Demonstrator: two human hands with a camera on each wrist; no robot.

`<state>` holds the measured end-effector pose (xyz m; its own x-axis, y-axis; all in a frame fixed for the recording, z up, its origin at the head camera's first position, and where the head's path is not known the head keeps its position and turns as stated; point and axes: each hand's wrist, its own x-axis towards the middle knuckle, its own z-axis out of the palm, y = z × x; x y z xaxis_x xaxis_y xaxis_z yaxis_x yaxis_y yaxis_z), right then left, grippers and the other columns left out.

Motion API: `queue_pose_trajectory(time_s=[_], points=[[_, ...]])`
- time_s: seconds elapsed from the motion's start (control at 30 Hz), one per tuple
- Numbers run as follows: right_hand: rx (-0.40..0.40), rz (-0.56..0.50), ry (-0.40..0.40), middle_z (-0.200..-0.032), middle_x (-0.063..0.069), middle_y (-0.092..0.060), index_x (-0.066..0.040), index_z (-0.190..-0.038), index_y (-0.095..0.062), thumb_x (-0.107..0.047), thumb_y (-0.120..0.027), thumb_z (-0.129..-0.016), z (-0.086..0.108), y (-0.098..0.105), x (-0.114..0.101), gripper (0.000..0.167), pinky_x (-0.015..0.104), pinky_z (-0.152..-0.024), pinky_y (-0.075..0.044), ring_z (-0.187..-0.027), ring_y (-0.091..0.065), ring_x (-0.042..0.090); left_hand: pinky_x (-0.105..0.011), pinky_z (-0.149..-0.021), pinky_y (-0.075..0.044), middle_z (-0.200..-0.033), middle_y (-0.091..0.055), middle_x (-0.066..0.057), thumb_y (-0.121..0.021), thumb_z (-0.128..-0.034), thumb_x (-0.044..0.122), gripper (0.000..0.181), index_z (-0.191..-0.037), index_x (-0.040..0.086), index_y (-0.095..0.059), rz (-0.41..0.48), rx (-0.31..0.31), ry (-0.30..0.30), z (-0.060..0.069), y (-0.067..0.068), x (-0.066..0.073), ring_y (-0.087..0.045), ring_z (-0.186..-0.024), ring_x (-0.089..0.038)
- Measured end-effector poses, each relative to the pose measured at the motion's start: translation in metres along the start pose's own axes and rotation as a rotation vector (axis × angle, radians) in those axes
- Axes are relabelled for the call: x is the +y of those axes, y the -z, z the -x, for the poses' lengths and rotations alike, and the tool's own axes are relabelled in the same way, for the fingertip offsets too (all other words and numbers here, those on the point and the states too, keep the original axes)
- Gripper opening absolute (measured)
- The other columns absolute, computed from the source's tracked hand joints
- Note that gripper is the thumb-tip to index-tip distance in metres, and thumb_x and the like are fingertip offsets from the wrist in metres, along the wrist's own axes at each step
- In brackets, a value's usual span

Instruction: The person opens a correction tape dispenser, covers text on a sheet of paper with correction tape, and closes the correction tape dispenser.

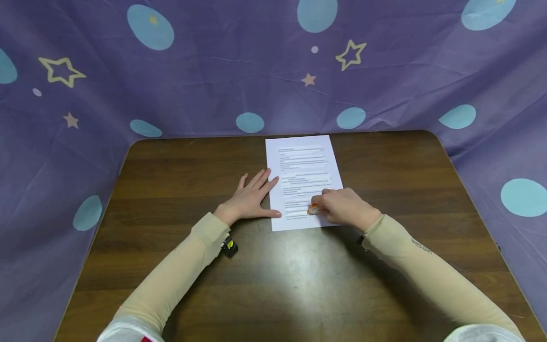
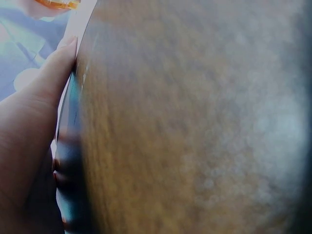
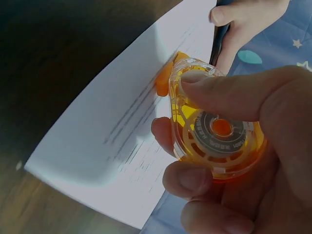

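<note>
A printed sheet of paper (image 1: 303, 164) lies on the wooden table, with white strips over many of its text lines. My left hand (image 1: 249, 197) rests with spread fingers on the table and the sheet's left edge; its thumb (image 2: 53, 73) shows in the left wrist view. Between thumb and fingers, my right hand (image 1: 346, 207) grips an orange, clear-cased correction tape (image 3: 214, 131). The orange tip (image 3: 168, 75) of the tape is at the printed lines low on the sheet. In the head view the right hand hides most of the tape.
The brown wooden table (image 1: 192, 166) spreads out around the sheet. A purple curtain (image 1: 205, 66) with stars and blue ovals hangs behind and at both sides. A small black device (image 1: 230, 247) sits at the left wrist.
</note>
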<state>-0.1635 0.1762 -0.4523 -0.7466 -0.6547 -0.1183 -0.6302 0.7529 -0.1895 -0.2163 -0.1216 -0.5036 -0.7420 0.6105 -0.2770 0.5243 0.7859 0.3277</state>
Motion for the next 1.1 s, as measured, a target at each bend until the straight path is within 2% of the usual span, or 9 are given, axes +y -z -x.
queue_pose_trajectory(time_s=[0.47,0.7,0.83,1.1], points=[[-0.009,-0.016,-0.074,-0.077,0.001,-0.059,-0.016,-0.100,-0.072,-0.005,-0.074,-0.091,0.028,0.002,0.026,0.014,0.032,-0.049,-0.038,-0.059,-0.045,0.014,-0.064,-0.123,0.005,-0.176,0.005,-0.009,-0.063,-0.0872,0.077,0.112,-0.170,0.021,-0.012,-0.002,-0.004,0.000,0.000,0.000,0.000,0.006,-0.162,-0.026],[-0.002,-0.043,-0.124,-0.080,-0.001,-0.061,-0.016,-0.103,-0.073,-0.003,-0.072,-0.090,0.043,0.003,0.038,0.018,0.034,-0.050,-0.041,-0.062,-0.048,0.014,-0.063,-0.123,0.007,-0.175,0.009,-0.005,-0.061,-0.0866,0.080,0.113,-0.170,0.026,-0.007,-0.015,-0.024,0.019,-0.003,-0.004,-0.003,0.010,-0.161,-0.022],[-0.001,-0.051,-0.148,-0.081,-0.002,-0.061,-0.015,-0.105,-0.076,-0.005,-0.074,-0.091,0.049,0.003,0.044,0.017,0.034,-0.051,-0.042,-0.063,-0.049,0.013,-0.064,-0.123,0.007,-0.175,0.008,-0.006,-0.062,-0.0868,0.079,0.113,-0.170,0.024,-0.008,-0.008,-0.017,0.010,-0.003,-0.003,-0.003,0.009,-0.161,-0.023],[-0.007,-0.048,-0.192,-0.086,0.001,-0.063,-0.011,-0.116,-0.076,-0.006,-0.075,-0.092,0.058,0.003,0.050,0.025,0.031,-0.049,-0.038,-0.061,-0.047,0.014,-0.065,-0.123,0.004,-0.176,0.005,-0.009,-0.065,-0.0865,0.077,0.113,-0.170,0.022,-0.012,-0.003,-0.007,0.008,0.000,0.001,0.001,0.006,-0.162,-0.025]])
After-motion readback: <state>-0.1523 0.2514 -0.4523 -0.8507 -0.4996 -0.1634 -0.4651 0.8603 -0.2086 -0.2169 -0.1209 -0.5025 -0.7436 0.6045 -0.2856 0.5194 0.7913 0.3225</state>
